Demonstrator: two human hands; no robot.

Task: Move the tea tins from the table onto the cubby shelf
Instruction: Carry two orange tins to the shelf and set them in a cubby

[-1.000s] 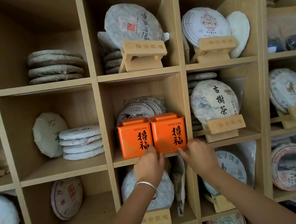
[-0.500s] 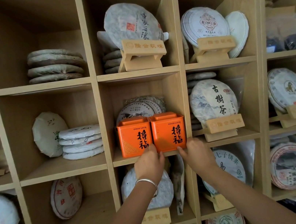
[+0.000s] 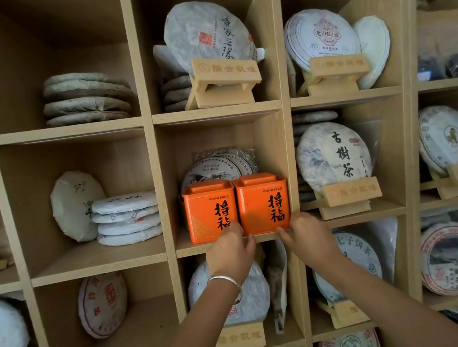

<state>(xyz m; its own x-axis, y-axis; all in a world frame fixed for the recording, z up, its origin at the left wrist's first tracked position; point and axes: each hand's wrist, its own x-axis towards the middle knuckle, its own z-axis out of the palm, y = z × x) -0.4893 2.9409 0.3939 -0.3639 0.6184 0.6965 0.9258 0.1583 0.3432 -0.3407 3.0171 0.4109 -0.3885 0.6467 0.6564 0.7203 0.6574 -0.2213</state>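
Observation:
Two orange square tea tins stand side by side at the front of the middle cubby of the wooden cubby shelf: the left tin and the right tin, touching each other. My left hand, with a silver bracelet on the wrist, rests its fingertips against the lower front where the two tins meet. My right hand touches the lower right corner of the right tin with its fingers apart. Neither hand wraps around a tin.
Wrapped round tea cakes lean behind the tins. Every neighbouring cubby holds tea cakes, stacked or upright on wooden stands. A divider stands close to the right tin. The table is out of view.
Almost nothing: both hands stay at the base of the tins, edging up slightly, and the tins keep their place on the shelf.

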